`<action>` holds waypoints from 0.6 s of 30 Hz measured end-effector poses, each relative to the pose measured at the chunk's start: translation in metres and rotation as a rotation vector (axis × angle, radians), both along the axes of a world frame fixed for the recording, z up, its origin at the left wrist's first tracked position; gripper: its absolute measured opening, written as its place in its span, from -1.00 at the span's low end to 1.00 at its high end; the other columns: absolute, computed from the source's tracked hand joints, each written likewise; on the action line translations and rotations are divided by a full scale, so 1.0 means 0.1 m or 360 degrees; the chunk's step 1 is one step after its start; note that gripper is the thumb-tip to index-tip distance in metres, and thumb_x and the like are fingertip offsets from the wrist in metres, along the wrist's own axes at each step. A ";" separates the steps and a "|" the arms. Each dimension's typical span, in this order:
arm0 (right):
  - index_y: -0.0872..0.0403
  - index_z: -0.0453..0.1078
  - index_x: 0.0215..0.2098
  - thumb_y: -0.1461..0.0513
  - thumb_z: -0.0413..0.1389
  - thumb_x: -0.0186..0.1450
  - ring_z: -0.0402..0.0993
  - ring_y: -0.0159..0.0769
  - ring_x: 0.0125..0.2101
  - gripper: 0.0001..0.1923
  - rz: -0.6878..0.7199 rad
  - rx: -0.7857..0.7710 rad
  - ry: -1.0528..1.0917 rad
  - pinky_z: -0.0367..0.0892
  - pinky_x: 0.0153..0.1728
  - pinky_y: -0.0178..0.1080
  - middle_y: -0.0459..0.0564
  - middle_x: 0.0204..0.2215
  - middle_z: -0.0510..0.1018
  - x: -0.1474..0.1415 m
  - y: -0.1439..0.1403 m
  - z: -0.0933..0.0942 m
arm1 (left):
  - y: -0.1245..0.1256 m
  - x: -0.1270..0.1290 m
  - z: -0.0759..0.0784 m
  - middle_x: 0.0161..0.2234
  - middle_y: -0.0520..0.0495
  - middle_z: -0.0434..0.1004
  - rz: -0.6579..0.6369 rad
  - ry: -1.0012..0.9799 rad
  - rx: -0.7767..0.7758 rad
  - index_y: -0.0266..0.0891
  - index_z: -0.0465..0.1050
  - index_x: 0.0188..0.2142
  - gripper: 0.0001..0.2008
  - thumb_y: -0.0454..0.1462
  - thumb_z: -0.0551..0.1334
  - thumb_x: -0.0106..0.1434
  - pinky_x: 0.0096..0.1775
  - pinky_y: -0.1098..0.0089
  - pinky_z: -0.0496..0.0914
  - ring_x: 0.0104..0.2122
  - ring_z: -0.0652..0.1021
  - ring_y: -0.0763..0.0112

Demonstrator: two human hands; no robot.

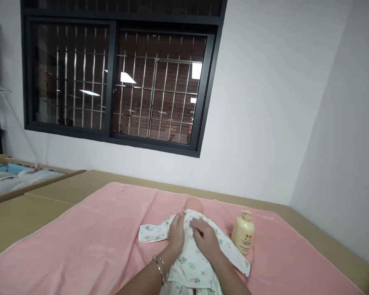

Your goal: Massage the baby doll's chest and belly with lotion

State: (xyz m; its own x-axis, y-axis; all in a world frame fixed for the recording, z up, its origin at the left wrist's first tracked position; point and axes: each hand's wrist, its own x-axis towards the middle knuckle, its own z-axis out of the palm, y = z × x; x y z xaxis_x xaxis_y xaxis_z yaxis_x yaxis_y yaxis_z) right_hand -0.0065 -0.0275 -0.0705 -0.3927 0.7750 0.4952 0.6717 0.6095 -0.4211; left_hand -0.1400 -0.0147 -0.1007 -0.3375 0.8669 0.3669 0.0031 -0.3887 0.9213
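Observation:
A baby doll (194,203) lies on its back on a pink blanket (89,241), dressed in a white printed sleepsuit (189,266) with sleeves spread to both sides. My left hand (176,233), with bangles on the wrist, rests flat on the doll's chest at the left. My right hand (205,236) lies on the chest just beside it, fingers pointing toward the neck. Both hands press on the fabric; whether they pinch it is not visible.
A cream pump bottle (243,232) stands upright on the blanket just right of the doll. The blanket covers a tan bed surface (33,213). A wooden cot (24,176) is at the far left. A barred window (119,78) fills the wall ahead.

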 end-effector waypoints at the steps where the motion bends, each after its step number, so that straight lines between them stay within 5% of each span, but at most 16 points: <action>1: 0.04 0.47 0.01 0.25 -0.13 0.28 0.32 -0.22 0.12 -0.55 -0.0184 -0.0027 0.0045 0.08 0.22 -0.10 -0.01 0.04 0.50 0.05 0.06 -0.01 | 0.00 0.01 0.00 -0.07 -0.16 0.55 0.0014 0.0047 -0.0006 -0.22 0.46 -0.16 -0.52 0.06 -0.05 0.31 0.08 0.18 0.33 -0.01 0.50 0.19; 5: 0.13 0.31 0.18 0.17 -0.10 0.31 0.12 -0.07 0.25 -0.49 -0.0582 -0.0153 -0.0167 -0.08 0.26 0.02 0.13 0.22 0.28 -0.01 0.13 0.03 | 0.00 0.05 -0.01 -0.02 -0.19 0.52 0.0035 0.0136 -0.0016 -0.23 0.44 -0.09 -0.55 0.01 -0.01 0.30 0.11 0.16 0.30 0.02 0.48 0.17; 8: -0.04 0.35 0.15 0.23 -0.04 0.25 0.03 -0.09 0.29 -0.51 -0.0194 -0.0074 -0.0326 -0.18 0.28 0.06 -0.04 0.25 0.24 -0.16 -0.01 0.07 | 0.00 0.05 -0.03 -0.02 -0.19 0.51 0.0025 0.0123 -0.0028 -0.23 0.43 -0.07 -0.58 -0.03 0.01 0.30 0.10 0.17 0.30 0.02 0.48 0.18; 11: -0.07 0.51 -0.05 0.33 -0.11 0.20 0.23 -0.26 0.19 -0.52 0.0087 0.0047 -0.0185 -0.04 0.27 -0.09 -0.12 0.08 0.47 -0.17 -0.10 0.03 | 0.00 0.05 -0.03 -0.01 -0.19 0.50 0.0040 0.0126 -0.0041 -0.24 0.41 -0.05 -0.59 -0.07 -0.02 0.31 0.09 0.19 0.31 0.02 0.47 0.20; 14: 0.02 0.54 -0.11 0.30 -0.15 0.22 0.36 -0.24 0.09 -0.54 -0.0286 0.0054 0.0085 0.15 0.19 -0.15 -0.02 -0.03 0.55 -0.03 -0.04 -0.05 | 0.01 0.06 -0.02 0.04 -0.21 0.46 0.0119 0.0252 -0.0061 -0.27 0.38 0.00 -0.61 -0.14 0.00 0.29 0.11 0.19 0.28 0.06 0.44 0.21; 18: 0.19 0.37 0.13 0.23 -0.19 0.29 0.20 -0.16 0.21 -0.47 -0.0591 -0.0106 0.0021 0.04 0.24 -0.09 0.11 0.15 0.38 0.13 0.18 -0.10 | 0.03 0.07 -0.01 0.04 -0.20 0.45 0.0232 0.0607 -0.0074 -0.28 0.41 -0.02 -0.63 -0.28 0.04 0.20 0.16 0.20 0.21 0.09 0.40 0.21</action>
